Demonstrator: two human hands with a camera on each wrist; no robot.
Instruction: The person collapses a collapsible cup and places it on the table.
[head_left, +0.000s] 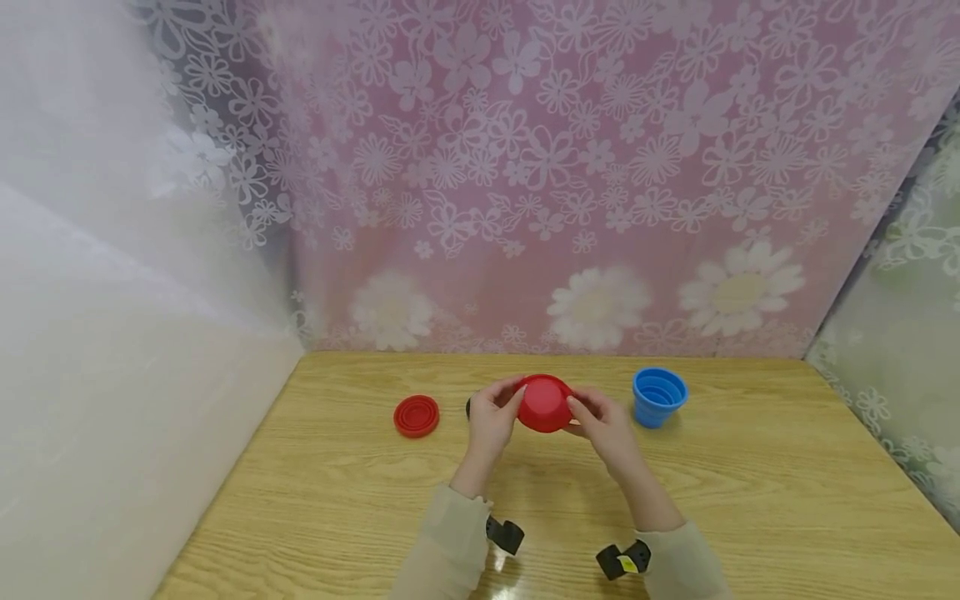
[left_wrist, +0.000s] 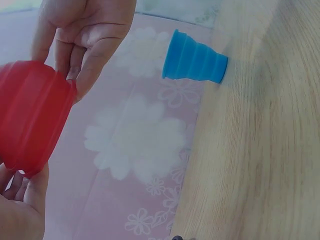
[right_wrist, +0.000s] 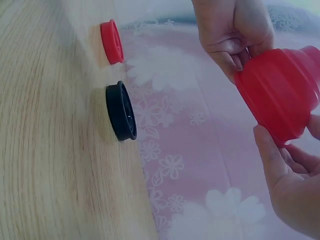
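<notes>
A red collapsible cup (head_left: 545, 406), seen in all three views, is held above the table with its round base toward the head camera. My left hand (head_left: 490, 423) pinches its rim on the left side, and my right hand (head_left: 611, 433) pinches the opposite side. From the wrist views, the cup's stepped rings (right_wrist: 280, 92) are partly extended. The fingers behind the cup are partly hidden in the head view.
An extended blue collapsible cup (head_left: 658, 398) stands upright to the right. At left lies a flattened red cup (head_left: 417, 416). A flattened black cup (right_wrist: 121, 111) is mostly hidden behind the left hand in the head view. A floral curtain (head_left: 525, 208) hangs behind the wooden table (head_left: 337, 500).
</notes>
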